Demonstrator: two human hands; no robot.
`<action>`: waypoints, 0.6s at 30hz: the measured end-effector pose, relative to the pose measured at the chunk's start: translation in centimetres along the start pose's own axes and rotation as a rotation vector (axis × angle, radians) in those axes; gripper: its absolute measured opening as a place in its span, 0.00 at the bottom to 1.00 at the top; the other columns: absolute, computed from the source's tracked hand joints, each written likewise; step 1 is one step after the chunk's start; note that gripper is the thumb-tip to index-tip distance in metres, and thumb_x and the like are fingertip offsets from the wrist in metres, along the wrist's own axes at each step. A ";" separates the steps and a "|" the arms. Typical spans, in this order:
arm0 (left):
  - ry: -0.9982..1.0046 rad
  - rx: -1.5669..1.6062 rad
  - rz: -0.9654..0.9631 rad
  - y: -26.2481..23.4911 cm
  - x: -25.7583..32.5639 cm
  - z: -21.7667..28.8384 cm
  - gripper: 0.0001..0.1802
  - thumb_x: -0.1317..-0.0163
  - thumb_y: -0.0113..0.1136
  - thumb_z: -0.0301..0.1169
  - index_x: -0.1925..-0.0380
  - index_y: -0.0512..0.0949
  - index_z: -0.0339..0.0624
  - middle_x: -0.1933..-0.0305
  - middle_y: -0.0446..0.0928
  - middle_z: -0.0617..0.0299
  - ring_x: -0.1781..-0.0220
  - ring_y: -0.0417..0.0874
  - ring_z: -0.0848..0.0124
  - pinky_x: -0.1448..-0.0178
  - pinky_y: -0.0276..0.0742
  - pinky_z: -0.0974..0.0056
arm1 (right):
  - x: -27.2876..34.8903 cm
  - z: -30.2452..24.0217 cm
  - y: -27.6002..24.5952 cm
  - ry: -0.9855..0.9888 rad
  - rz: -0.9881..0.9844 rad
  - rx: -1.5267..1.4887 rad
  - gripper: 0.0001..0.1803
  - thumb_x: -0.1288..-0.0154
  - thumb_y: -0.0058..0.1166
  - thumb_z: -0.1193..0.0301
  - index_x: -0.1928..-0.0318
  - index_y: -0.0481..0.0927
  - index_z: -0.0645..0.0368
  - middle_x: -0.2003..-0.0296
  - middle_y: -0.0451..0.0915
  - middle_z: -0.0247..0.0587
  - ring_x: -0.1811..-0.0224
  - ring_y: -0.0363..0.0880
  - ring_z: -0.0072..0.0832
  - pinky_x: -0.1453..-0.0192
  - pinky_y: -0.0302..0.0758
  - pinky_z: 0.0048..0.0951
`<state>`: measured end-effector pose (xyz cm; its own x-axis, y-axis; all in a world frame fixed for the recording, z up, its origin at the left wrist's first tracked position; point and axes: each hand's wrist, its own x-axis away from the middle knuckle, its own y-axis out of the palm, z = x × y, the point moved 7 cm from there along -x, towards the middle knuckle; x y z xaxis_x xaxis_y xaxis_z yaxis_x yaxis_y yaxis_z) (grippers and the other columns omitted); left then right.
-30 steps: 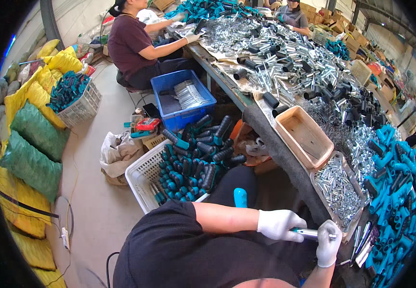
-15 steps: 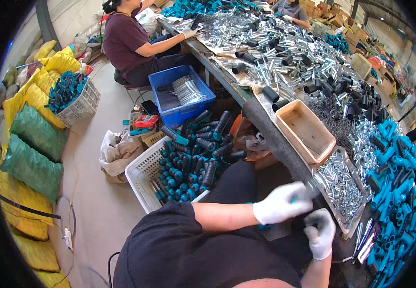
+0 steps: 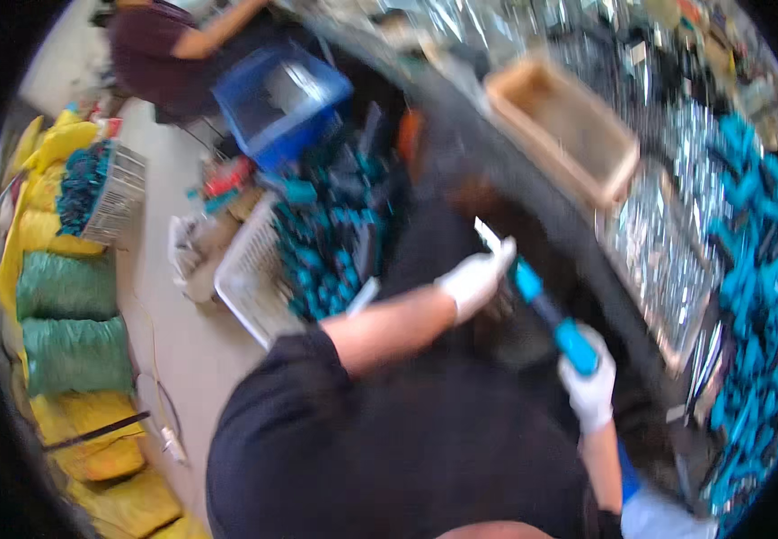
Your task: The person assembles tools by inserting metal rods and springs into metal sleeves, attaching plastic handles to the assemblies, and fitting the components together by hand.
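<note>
A teal-and-black handle (image 3: pixel 546 310) lies slantwise between my gloved hands, blurred by motion. My right hand (image 3: pixel 589 386) is closed round its near, teal end. My left hand (image 3: pixel 479 283), in a white glove, is closed at the far end, pinching a flat, shiny metal strip (image 3: pixel 488 235) that sticks out beyond the fingers. Strip and handle run nearly in line; whether they are joined is hidden by the fingers. Both hands are over my lap, beside the workbench edge (image 3: pixel 533 171).
To the left, a white crate (image 3: pixel 250 283) holds many teal-and-black handles. A blue bin (image 3: pixel 286 126) stands beyond it. On the bench are a tan tray (image 3: pixel 618 184), a tray of small metal parts (image 3: pixel 658 260) and heaped teal parts (image 3: pixel 762 359). A person (image 3: pixel 151 54) sits at far left.
The view has shifted and blurred. My right hand now grips the teal-and-black handle, which did not show in it before. My left hand has moved away from the metal-parts tray and now pinches a metal strip.
</note>
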<state>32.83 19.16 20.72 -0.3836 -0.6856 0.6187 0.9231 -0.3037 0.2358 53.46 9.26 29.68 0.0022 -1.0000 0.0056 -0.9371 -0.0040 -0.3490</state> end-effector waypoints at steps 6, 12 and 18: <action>0.257 -0.097 0.006 -2.3 -3.1 -0.2 0.21 0.30 0.46 0.45 0.60 0.73 0.33 0.67 0.79 0.51 0.71 0.82 0.64 0.65 0.79 0.62 | -2.0 2.6 -1.0 0.260 -0.175 0.702 0.25 0.48 0.65 0.60 0.49 0.78 0.54 0.59 0.82 0.50 0.55 0.82 0.44 0.52 0.77 0.37; 0.095 0.078 -0.049 -1.2 -2.5 -1.1 0.18 0.31 0.49 0.41 0.56 0.73 0.35 0.65 0.79 0.52 0.68 0.82 0.65 0.63 0.78 0.62 | -1.6 6.4 0.6 0.430 -0.362 0.846 0.22 0.48 0.63 0.55 0.52 0.80 0.47 0.64 0.83 0.49 0.59 0.82 0.46 0.54 0.77 0.42; 0.086 0.034 -0.055 -1.4 -2.6 -1.4 0.16 0.32 0.51 0.41 0.62 0.75 0.37 0.66 0.78 0.58 0.66 0.80 0.70 0.58 0.75 0.66 | -2.9 7.4 1.3 0.435 -0.357 0.862 0.22 0.47 0.62 0.55 0.53 0.80 0.47 0.64 0.83 0.49 0.59 0.82 0.46 0.55 0.77 0.43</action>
<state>32.46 20.43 17.78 -0.4335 -0.7232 0.5376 0.9002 -0.3212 0.2939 54.82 12.10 22.27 -0.0560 -0.8527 0.5195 -0.3371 -0.4736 -0.8137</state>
